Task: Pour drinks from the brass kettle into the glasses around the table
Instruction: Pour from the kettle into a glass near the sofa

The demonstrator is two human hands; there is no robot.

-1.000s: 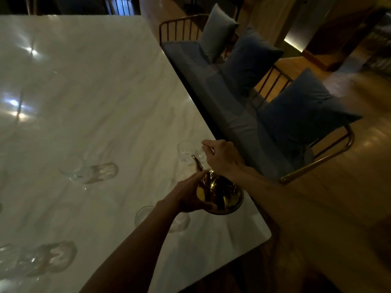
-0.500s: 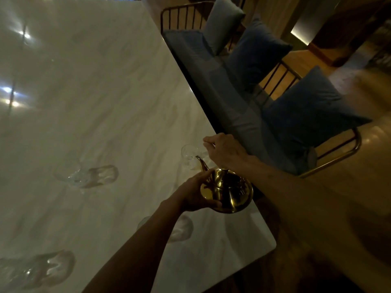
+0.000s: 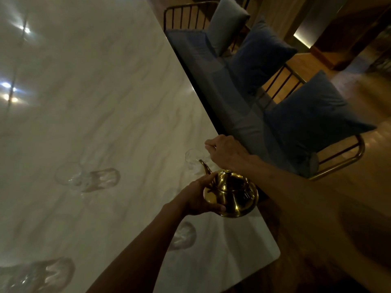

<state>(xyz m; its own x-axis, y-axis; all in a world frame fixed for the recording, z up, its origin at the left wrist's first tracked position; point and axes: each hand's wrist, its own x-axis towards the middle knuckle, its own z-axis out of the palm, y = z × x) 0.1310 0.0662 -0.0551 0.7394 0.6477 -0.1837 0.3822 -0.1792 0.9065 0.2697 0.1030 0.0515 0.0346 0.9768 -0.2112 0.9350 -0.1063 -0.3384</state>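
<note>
Over table (image 3: 105, 106), brass kettle (image 3: 232, 195) at glass (image 3: 192, 160) — left hand (image 3: 196, 199) cups it, right hand (image 3: 227, 153) grip unclear

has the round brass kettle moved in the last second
Yes, slightly: the round brass kettle has edged away from the near corner of the white marble table toward the clear glass; its spout stays at that glass's rim.

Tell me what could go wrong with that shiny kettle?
The brass kettle has its spout at the glass; the room is dim and the glass clear, so the drink might miss.
That glass stands near the table edge by the right hand; a bump could knock it off.
The left hand cups the kettle body; if it's hot, the grip could slip.
</note>
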